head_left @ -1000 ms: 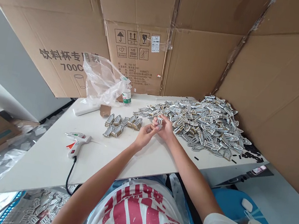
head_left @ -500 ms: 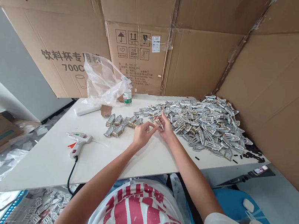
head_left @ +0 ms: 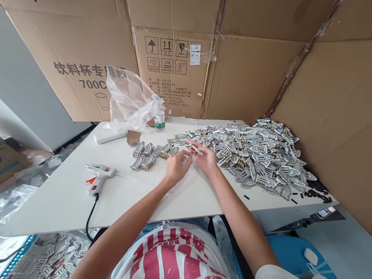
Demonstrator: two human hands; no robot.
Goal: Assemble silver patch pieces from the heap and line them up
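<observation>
My right hand (head_left: 206,161) grips a small slotted piece (head_left: 196,149), grey with a gold-coloured edge, between thumb and fingers over the white table (head_left: 149,194). Close beside it, my left hand (head_left: 176,170) has its thumb and fingertips pinched together near the piece's lower end. What the left fingers hold, if anything, is too small to make out. Several bundles of the same pieces (head_left: 145,155) lie just left of my left hand. A large heap of loose slotted pieces (head_left: 261,153) spreads behind and to the right of my right hand.
On the table's left lies a white glue gun (head_left: 99,178) with a black cord. Farther back are a clear plastic bag (head_left: 125,102), a bottle (head_left: 159,121) and a brown scrap (head_left: 133,138). Small black strips (head_left: 316,192) lie far right. Cardboard walls (head_left: 251,79) enclose the back.
The piece in my right hand has tilted flatter and shifted slightly left, with the right fingers turned over it. My left fingers have drawn together and back a little.
</observation>
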